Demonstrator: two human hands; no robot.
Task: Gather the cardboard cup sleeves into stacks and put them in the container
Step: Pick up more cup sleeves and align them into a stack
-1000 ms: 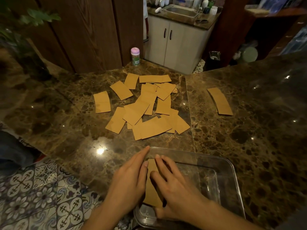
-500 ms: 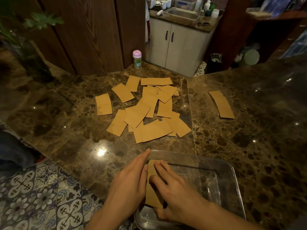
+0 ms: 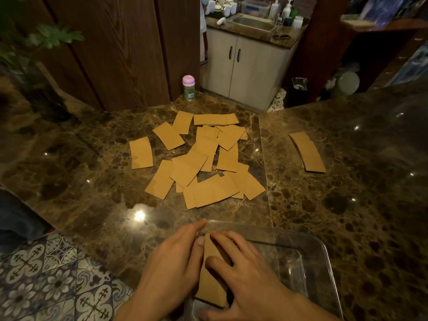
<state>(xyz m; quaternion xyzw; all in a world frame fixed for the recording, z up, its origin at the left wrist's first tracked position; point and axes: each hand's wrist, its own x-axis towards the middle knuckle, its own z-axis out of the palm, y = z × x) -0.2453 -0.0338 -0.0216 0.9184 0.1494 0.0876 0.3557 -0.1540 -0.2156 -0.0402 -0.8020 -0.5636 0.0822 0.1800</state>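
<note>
A stack of brown cardboard cup sleeves (image 3: 212, 282) sits at the left end of a clear plastic container (image 3: 324, 249) near the counter's front edge. My left hand (image 3: 171, 262) lies flat along the stack's left side, fingers straight and thumb touching it. My right hand (image 3: 245, 269) rests on top of the stack with fingers and thumb pressing it, covering its right side. Several loose sleeves (image 3: 196, 163) lie scattered over the middle of the marble counter. A second neat stack of sleeves (image 3: 306, 151) lies apart on the right.
A small bottle with a pink cap (image 3: 188, 88) stands at the counter's far edge. A potted plant (image 3: 34, 66) is at the far left. Tiled floor (image 3: 46, 274) shows below the counter's left front edge. Cabinets and a sink (image 3: 252, 22) lie beyond.
Both hands stay on the stack in the container; my right fingers have shifted slightly along it. The loose sleeves have not moved.
</note>
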